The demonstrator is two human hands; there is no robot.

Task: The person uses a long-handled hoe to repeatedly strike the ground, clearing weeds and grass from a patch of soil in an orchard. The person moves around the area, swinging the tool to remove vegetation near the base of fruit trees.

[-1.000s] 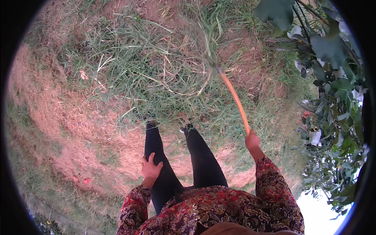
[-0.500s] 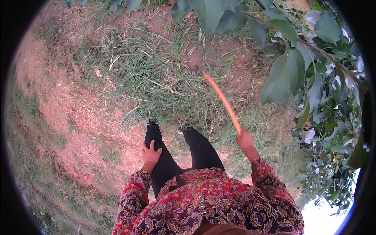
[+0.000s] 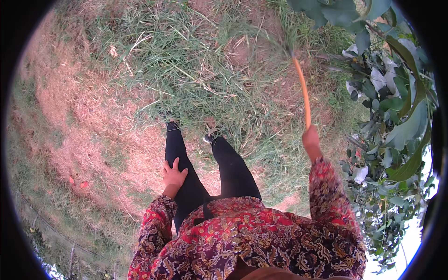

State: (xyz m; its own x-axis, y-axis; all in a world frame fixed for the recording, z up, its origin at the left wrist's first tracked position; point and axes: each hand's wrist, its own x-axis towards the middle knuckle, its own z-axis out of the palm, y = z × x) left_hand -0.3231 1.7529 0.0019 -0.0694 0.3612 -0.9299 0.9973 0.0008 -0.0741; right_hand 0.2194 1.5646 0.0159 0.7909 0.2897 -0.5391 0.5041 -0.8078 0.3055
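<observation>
From the head view, the right hand [image 3: 311, 140] is closed around the near end of a thin orange stick [image 3: 303, 91] — its long axis running almost straight away over the grass [image 3: 196, 79], far tip low beside the leafy bush [image 3: 396, 116] — while the left hand [image 3: 173, 175] rests fingers apart on the thigh, probably steadying the stance.

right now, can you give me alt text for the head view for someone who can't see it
Seen from above, a person's right hand grips an orange stick whose blurred far end reaches over the long grass, while the left hand rests on the left thigh. A leafy bush fills the right side.
</observation>
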